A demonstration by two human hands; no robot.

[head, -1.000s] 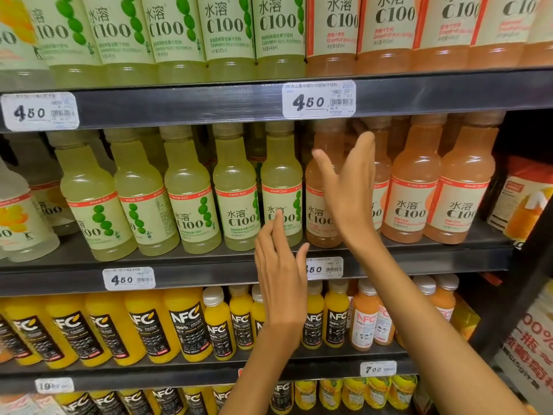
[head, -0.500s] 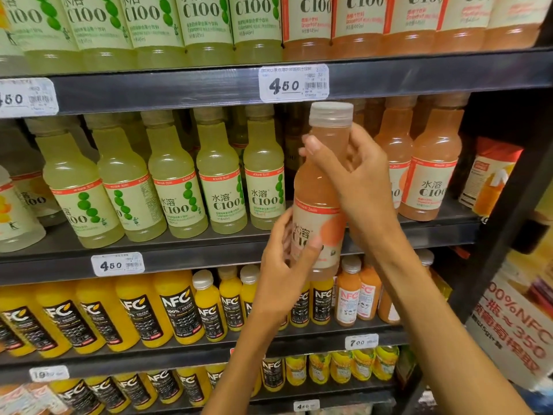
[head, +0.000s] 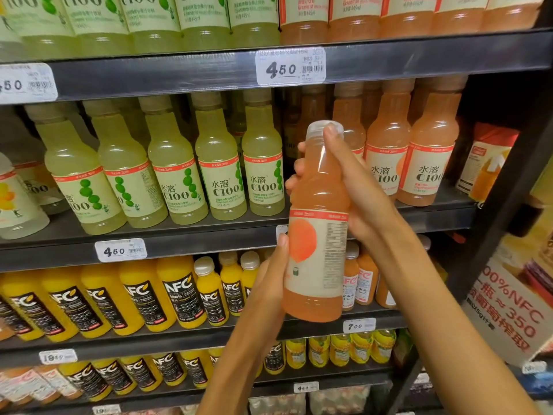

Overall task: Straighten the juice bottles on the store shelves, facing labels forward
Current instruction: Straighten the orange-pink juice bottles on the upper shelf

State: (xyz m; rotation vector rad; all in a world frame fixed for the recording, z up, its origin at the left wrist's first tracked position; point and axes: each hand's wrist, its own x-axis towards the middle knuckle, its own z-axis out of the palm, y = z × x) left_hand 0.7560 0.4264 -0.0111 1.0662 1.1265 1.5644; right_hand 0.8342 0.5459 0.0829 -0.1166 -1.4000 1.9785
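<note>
i've pulled the orange bottle (head: 317, 235) off the shelf (head: 209, 235); my right hand (head: 356, 193) grips its neck, left hand (head: 269, 283) its label, which i'm turning forward.

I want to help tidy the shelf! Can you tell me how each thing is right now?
Orange bottle: off the shelf, upright, capped, label's side facing out.
Right hand: grips the bottle's upper part.
Left hand: holds the bottle's lower part.
Green bottles: standing, some labels turned sideways.
Middle shelf: gap where the bottle stood.
</note>
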